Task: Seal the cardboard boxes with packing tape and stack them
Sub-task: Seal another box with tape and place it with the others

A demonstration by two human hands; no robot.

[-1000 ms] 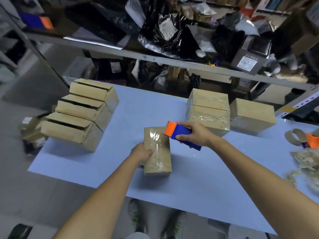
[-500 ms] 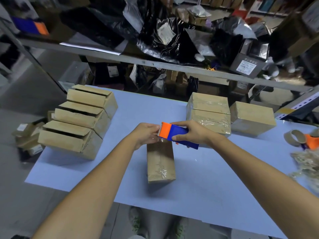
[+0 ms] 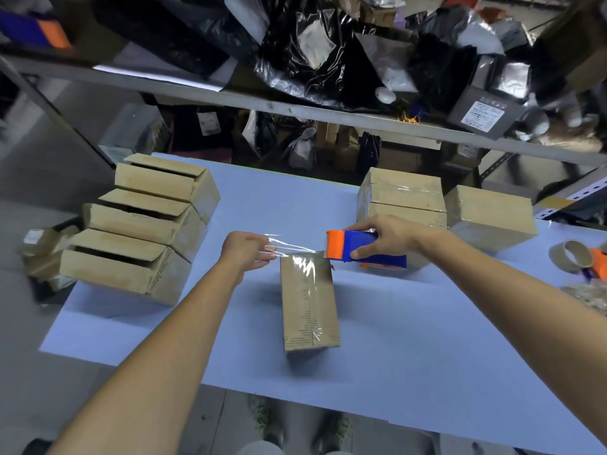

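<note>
In the head view, a narrow cardboard box (image 3: 308,310) lies on the blue table (image 3: 427,339), and just above its far end the left hand (image 3: 244,254) pinches a clear tape strip (image 3: 289,247) stretched from the dispenser (image 3: 358,246) that the right hand (image 3: 386,236) grips, with sealed boxes (image 3: 402,198) stacked beyond it.

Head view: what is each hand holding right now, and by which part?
The right hand grips the tape dispenser by its blue body. The left hand pinches the free end of the clear tape strip stretched from it.
</note>
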